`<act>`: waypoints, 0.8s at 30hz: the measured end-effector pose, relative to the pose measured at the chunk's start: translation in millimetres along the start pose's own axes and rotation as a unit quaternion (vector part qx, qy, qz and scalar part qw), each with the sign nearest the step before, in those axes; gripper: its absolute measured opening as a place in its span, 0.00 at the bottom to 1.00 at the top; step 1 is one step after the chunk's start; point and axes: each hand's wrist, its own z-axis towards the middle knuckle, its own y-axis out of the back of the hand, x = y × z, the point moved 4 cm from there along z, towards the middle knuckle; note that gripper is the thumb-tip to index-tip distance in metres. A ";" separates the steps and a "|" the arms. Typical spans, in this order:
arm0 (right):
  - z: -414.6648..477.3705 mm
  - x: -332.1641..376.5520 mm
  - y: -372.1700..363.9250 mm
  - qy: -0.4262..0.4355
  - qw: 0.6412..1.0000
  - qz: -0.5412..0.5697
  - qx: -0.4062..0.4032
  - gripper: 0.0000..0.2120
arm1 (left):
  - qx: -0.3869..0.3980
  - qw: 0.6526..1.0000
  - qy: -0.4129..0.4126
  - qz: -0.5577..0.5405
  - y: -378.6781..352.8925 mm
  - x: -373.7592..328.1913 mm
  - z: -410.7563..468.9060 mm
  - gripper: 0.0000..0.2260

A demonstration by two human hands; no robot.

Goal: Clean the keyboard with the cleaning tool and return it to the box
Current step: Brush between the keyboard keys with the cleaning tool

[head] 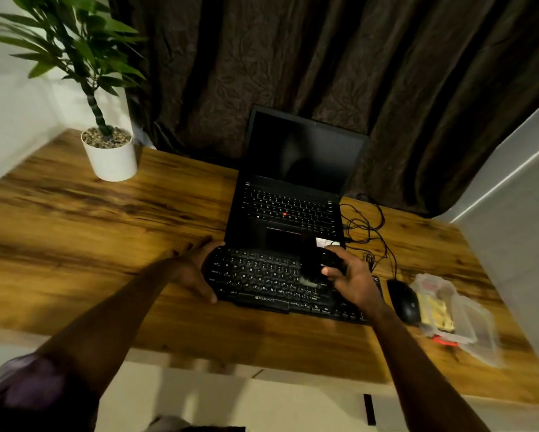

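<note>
A black keyboard (262,282) lies on the wooden desk (90,232) in front of an open laptop. My left hand (196,269) grips the keyboard's left end, thumb at the near edge and fingers at the far corner. My right hand (352,279) holds a dark cleaning brush (313,269) whose pale bristles touch the keys right of centre. A clear plastic box (467,319) with yellowish and red contents sits at the desk's right end.
The black laptop (293,194) stands open with a dark screen just behind the keyboard. A black mouse (403,302) lies between keyboard and box, its cable (371,232) looped behind. A white potted plant (110,157) stands back left. Dark curtains hang behind.
</note>
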 end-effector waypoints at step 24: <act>-16.1 -20.9 34.8 0.012 0.996 -0.080 -0.037 0.21 | 0.029 0.998 0.001 -0.053 5.5 -19.1 -21.0 0.61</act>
